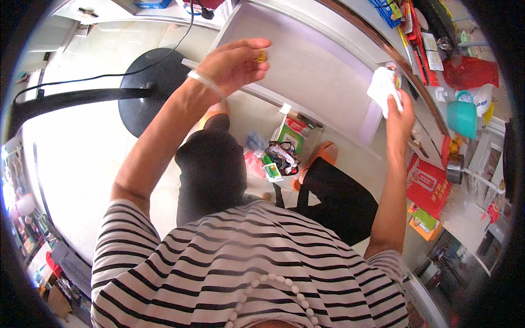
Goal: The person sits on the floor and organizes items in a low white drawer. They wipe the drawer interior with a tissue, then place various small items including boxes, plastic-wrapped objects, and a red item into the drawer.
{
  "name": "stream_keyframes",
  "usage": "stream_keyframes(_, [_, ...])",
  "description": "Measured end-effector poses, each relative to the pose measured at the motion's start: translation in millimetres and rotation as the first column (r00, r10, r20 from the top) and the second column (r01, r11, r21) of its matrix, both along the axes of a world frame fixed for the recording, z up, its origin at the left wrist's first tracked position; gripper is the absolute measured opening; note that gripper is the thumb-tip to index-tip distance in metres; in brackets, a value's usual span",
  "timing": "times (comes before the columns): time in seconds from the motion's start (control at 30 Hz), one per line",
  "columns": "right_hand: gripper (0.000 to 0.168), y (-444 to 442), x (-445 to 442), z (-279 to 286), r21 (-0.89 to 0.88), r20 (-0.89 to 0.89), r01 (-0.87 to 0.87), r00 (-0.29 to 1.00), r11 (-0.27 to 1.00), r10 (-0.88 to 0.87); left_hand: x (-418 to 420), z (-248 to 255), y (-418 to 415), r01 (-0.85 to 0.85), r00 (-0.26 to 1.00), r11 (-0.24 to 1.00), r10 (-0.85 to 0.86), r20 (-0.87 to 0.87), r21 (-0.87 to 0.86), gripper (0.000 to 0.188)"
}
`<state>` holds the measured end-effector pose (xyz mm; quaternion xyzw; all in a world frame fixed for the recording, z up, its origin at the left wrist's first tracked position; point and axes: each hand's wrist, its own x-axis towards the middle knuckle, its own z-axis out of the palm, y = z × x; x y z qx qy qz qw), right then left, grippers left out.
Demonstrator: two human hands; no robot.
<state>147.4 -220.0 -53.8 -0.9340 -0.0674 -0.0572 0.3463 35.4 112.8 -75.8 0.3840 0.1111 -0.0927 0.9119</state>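
A pulled-out drawer (303,69) with a pale bottom lies before me; no loose things show on its visible bottom. Over its left side is my left hand (236,67), fingers curled around a small yellow object (261,55) that is mostly hidden. My right hand (400,110) grips a crumpled white cloth or tissue (383,88) near the drawer's right end. Something small and coloured shows at the cloth's upper edge, too blurred to name.
On the floor between my legs are a small bag of packets (283,158) and a green-and-red box (291,133). A round black stand base (154,88) is at left, crossed by a black cable (102,76). At right are a teal cup (462,119) and a red box (426,184).
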Motion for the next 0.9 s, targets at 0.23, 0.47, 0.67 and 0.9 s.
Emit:
stream_keyframes(0.23, [0.027, -9.1, 68.3, -100.2, -0.757, 0.108, 0.021, 0.990, 0.653, 0.094, -85.7, 63.3, -3.4, -0.259, 0.955, 0.932, 0.206, -0.215, -0.255, 0.022])
stream_keyframes(0.47, [0.030, -6.9, 52.3, -162.5, -0.750, -0.171, -0.188, 0.981, 0.634, 0.089, -89.7, 86.6, -75.3, -0.184, 0.948, 0.878, 0.039, -0.316, -0.441, 0.019])
stream_keyframes(0.67, [0.033, 79.8, 91.2, -205.2, -0.241, -0.105, 0.059, 0.991, 0.969, -0.086, -74.4, 90.5, -99.8, -0.020, 0.950, 0.902, -0.117, -0.289, -0.432, 0.016])
stream_keyframes(0.9, [0.028, 237.4, 65.1, -202.8, -0.238, 0.175, -0.425, 0.866, 0.873, 0.469, -82.6, 77.1, -96.1, -0.091, 0.968, 0.938, 0.004, -0.250, -0.336, 0.015])
